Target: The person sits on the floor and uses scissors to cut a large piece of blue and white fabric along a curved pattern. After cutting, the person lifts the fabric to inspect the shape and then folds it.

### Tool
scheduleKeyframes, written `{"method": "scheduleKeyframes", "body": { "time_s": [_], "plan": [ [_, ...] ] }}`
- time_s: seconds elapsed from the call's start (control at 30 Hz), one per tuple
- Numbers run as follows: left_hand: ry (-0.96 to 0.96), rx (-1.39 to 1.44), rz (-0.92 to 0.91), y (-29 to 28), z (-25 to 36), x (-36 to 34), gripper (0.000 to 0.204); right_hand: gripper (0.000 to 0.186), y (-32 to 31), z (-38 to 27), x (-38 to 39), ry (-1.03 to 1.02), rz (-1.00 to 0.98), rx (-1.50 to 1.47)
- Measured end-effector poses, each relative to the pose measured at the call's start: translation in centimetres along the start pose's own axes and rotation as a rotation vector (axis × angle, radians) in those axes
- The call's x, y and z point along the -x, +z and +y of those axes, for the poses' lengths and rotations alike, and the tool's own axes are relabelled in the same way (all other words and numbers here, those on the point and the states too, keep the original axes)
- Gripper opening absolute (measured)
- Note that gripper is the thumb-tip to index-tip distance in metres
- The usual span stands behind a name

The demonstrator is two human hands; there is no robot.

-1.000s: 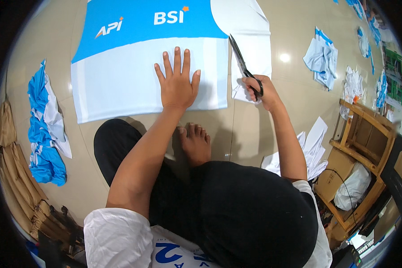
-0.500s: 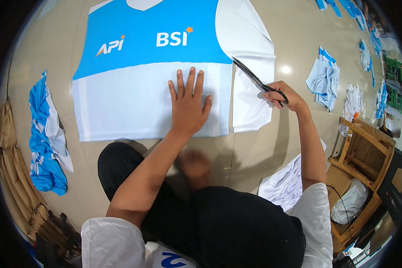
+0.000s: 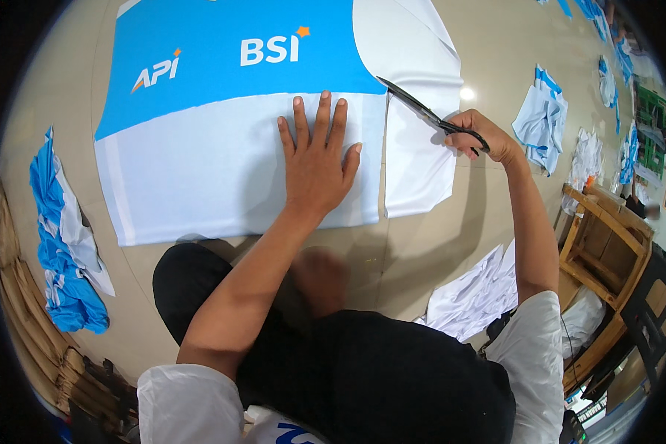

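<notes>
A large blue and white fabric panel [image 3: 200,185], shaped like a shirt front, lies flat on the tiled floor. My left hand [image 3: 317,166] presses down on its white lower part with fingers spread. My right hand [image 3: 485,137] is wrapped round the handles of black scissors [image 3: 416,105]. The blade tips reach the panel's right edge, where the blue curve meets the white. Along that edge lies a white strip of fabric [image 3: 414,166], parted from the panel by a narrow gap lower down and still beside the curve higher up.
Crumpled blue and white fabric [image 3: 66,244] lies at the left, with brown wrapped rolls [image 3: 26,318] beyond. White fabric [image 3: 470,292] sits by my right arm. A wooden frame [image 3: 607,244] stands at the right, and more fabric pieces [image 3: 544,118] lie farther off.
The scissor tips have moved slightly up and left along the panel's edge with my right hand. My left hand stays flat on the fabric. The view has shifted a little.
</notes>
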State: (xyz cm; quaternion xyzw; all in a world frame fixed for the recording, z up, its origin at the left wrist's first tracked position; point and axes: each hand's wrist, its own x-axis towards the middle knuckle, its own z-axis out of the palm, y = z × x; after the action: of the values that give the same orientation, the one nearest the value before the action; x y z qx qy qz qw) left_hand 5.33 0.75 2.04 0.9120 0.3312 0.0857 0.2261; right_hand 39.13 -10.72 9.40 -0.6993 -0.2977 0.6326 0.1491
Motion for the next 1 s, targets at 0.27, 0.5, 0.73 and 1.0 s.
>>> {"method": "scheduleKeyframes", "body": {
  "time_s": [0.27, 0.5, 0.73, 1.0],
  "plan": [
    [0.007, -0.02, 0.019, 0.2, 0.1, -0.1, 0.071, 0.023, 0.8, -0.8, 0.1, 0.017, 0.037, -0.035],
    [0.023, -0.045, 0.036, 0.3, -0.1, -0.1, 0.071, 0.022, 1.4, -0.7, 0.1, -0.004, 0.051, -0.06],
    [0.019, -0.051, 0.023, 0.4, -0.1, 0.0, 0.072, 0.02, 1.7, -0.7, 0.1, 0.011, 0.065, -0.072],
    [0.017, -0.065, 0.02, 0.5, 0.0, 0.0, 0.072, 0.021, 2.1, -0.2, 0.1, 0.002, 0.08, -0.105]
  ]
}}
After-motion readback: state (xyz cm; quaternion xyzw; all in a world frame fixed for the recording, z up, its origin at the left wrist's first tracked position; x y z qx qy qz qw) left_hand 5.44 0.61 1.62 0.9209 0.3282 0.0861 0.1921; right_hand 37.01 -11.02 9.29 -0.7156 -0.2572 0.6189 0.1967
